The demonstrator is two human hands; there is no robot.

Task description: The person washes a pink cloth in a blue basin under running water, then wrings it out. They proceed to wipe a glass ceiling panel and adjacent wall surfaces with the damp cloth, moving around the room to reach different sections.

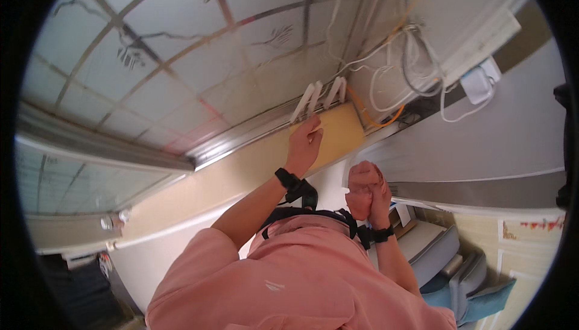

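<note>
My left hand (306,143) is over the yellowish windowsill (346,133), its fingers loosely curled with a gap beside the thumb and nothing visible in it. Just beyond its fingertips, several white antenna-like strips (303,102) stand against the window frame; their base is hidden. To the right, my right hand (381,201) grips a crumpled pinkish-red cloth (360,187), which hangs over the fingers in front of my body. Both wrists wear black straps.
Patterned frosted window panes (181,86) rise beyond the sill. Tangled white cables (414,58) and an orange cable (389,124) run at the corner. A white plugged device (477,83) sits by a grey surface (511,135). Grey-blue sofa parts (434,257) stand lower right.
</note>
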